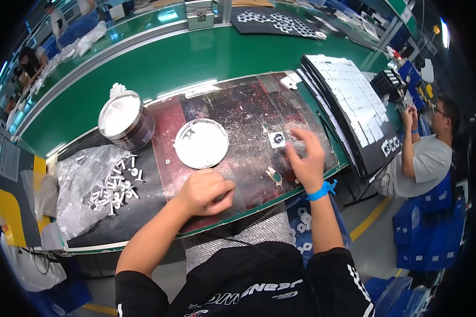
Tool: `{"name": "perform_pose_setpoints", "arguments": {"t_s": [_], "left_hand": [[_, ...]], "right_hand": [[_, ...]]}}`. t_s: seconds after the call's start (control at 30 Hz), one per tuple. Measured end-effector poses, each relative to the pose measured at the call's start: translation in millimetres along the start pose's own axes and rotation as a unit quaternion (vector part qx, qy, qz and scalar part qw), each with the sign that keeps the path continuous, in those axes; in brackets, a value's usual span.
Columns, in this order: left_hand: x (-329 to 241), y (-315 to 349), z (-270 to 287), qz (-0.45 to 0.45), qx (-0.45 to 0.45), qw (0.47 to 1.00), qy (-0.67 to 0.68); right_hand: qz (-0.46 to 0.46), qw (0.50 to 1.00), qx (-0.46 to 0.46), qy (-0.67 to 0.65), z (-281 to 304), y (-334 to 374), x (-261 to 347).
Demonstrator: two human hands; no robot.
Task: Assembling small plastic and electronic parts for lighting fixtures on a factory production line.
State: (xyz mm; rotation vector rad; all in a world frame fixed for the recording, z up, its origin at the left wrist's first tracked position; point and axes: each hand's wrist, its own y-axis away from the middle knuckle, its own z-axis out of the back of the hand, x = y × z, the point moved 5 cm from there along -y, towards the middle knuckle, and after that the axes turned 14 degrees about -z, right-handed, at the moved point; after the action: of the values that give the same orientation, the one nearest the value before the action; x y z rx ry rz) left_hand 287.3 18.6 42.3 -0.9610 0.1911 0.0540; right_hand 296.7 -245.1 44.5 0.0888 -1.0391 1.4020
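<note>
My left hand (207,191) is curled into a fist at the near edge of the worn board (243,113), just below a round white lid or dish (201,143) smeared with white paste. Whatever its fingers may hold is hidden. To the right, my right hand (308,158), with a blue wristband, has thumb and forefinger spread apart. Close to those fingertips lies a small square white part (276,139) with a black round centre. A small pale piece with a greenish oval (275,177) rests nearer to me, between the two hands.
An open tin of white paste (122,119) stands at left, behind a plastic bag (84,182) and loose white stemmed parts (113,191). Stacked black trays (349,105) with white pieces flank the right side. A co-worker (423,142) sits beyond them. Blue bins (426,227) stand on the floor.
</note>
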Motion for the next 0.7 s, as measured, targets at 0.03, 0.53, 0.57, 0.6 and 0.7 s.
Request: {"name": "perform_pose_setpoints", "arguments": {"t_s": [0.03,0.53,0.57,0.6,0.7], "left_hand": [[0.6,-0.2,-2.0,-0.003,0.005,1.000,0.012],[8.8,7.3,-32.5,0.038,0.021,0.999,0.001],[4.2,4.7,-36.3,0.017,0.030,0.999,-0.020],[1.6,3.0,-35.9,-0.007,0.039,0.998,-0.048],[-4.2,17.1,-24.8,-0.032,0.072,0.993,-0.088]], "right_hand": [[-0.022,0.999,-0.023,-0.003,16.4,7.8,-5.9],[-0.501,0.744,-0.347,-0.275,125.8,298.6,-263.6],[-0.524,0.731,-0.332,-0.285,122.2,328.2,-283.2],[-0.576,0.703,-0.309,-0.280,112.9,354.8,-301.8],[-0.676,0.653,-0.243,-0.241,64.0,431.1,-354.2]]}}
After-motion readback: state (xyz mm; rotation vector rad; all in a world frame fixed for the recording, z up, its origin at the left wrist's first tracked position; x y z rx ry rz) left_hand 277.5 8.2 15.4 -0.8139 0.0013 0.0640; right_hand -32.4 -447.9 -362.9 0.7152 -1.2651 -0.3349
